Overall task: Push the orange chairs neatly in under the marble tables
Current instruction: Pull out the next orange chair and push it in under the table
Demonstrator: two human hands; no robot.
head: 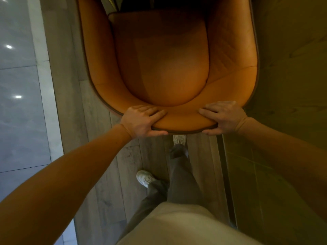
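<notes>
An orange leather tub chair [164, 59] fills the upper middle of the head view, seen from straight above, its curved backrest nearest me. My left hand [141, 121] grips the backrest's top rim on the left, fingers over the inside and thumb under the outer edge. My right hand [223, 117] grips the same rim on the right in the same way. The front of the seat reaches a dark area [159, 2] at the top of the view; no marble table top is visible there.
Grey wood-look floor planks [99, 156] run under the chair and my feet. A glossy pale tiled floor [19, 103] lies to the left behind a light border strip. A dim yellowish floor area [286, 85] lies to the right. My legs and white shoes [144, 177] stand just behind the chair.
</notes>
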